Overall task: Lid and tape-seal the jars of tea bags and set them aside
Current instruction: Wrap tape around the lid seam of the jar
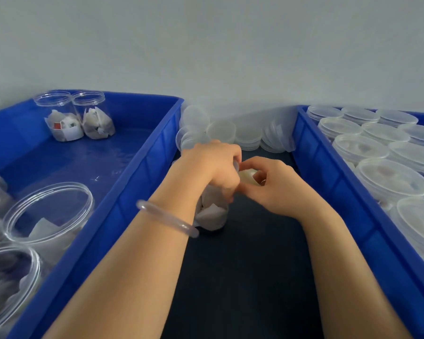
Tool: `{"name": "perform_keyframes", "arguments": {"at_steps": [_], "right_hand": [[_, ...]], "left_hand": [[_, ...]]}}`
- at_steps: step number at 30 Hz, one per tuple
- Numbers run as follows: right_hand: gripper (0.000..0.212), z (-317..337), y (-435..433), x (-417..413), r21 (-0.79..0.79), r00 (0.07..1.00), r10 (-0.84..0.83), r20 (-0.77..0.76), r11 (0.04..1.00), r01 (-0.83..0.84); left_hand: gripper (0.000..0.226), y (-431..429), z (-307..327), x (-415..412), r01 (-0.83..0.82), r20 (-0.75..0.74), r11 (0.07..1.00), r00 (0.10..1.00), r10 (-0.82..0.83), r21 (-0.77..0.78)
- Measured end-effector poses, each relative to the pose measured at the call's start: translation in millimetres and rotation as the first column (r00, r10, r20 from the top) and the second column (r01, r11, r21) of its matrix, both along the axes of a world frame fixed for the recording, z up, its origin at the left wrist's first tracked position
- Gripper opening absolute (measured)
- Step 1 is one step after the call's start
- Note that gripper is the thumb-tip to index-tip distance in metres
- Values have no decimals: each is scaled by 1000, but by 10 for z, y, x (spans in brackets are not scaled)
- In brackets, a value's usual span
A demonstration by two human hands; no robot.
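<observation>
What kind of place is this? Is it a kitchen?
Probably a small packing workshop, not a kitchen. The left blue plastic crate holds open clear plastic jars of tea bags, the right blue plastic crate holds lidded ones, and loose round translucent lids are piled by the wall between them.

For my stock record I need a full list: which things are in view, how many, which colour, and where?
left tray: one, blue, on the left.
right tray: one, blue, on the right.
open jars: at least five, clear, holding tea bags, in the left tray.
lidded jars: at least ten, clear, in the right tray.
loose lids: many, translucent, stacked at the back between the trays.
jar: one, clear, holding tea bags, on the table between the trays.
tape roll: one, cream, probably tape, in the right hand.
table: one, dark, under everything.
bracelet: one, clear, on the left wrist.
left hand: one, grips the jar's top.
right hand: one, fingers curled round the roll.
</observation>
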State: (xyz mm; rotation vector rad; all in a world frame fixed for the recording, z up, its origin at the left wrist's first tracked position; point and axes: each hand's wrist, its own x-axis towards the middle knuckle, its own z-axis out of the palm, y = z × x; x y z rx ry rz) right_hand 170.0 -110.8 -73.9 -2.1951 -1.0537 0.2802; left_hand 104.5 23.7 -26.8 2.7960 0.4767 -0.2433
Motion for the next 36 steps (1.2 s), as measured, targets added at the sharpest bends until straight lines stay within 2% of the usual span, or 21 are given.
{"name": "perform_keyframes", "arguments": {"at_steps": [4, 7, 10, 11, 13, 15, 18, 21, 23, 28, 36], "right_hand": [[42, 26, 20, -44, 1, 993, 69, -94, 998, -69], [48, 53, 38, -58, 13, 987, 51, -152, 999, -49], [72, 26, 49, -53, -87, 966, -14, -258, 996, -9], [72, 19, 64, -56, -152, 964, -58, -261, 988, 18], [50, 35, 127, -76, -253, 963, -152, -224, 963, 93], [28, 48, 206, -111, -323, 977, -189, -102, 935, 147], [20, 42, 316, -187, -354, 983, -150, 103, 918, 177], [43, -26, 309, -268, -264, 980, -123, 158, 951, 162], [38, -58, 267, -312, -217, 975, -159, 155, 957, 191], [14, -53, 180, -464, -217, 960, -163, 227, 953, 213], [22, -13, 108, -542, -234, 948, -120, 296, 953, 194]], "left_hand": [[44, 68, -83, -9, -72, 86, 989, 993, 83, -127], [34, 82, -112, -54, -140, 169, 979, 972, 165, -150], [35, 49, -117, -71, -136, 173, 984, 973, 155, -115], [35, 13, -128, -70, -123, 180, 989, 974, 136, -81], [28, -54, -143, -53, -113, 226, 993, 967, 117, -30], [18, -81, -169, -58, -121, 285, 992, 950, 123, -24], [10, -39, -207, -62, -138, 318, 988, 935, 154, -73], [13, -63, -269, -62, -182, 374, 982, 908, 191, -60], [16, -84, -296, -41, -199, 389, 979, 900, 197, -38], [9, -47, -292, -32, -166, 373, 986, 913, 167, -36], [14, -55, -256, -49, -159, 329, 987, 931, 159, -27]]}}
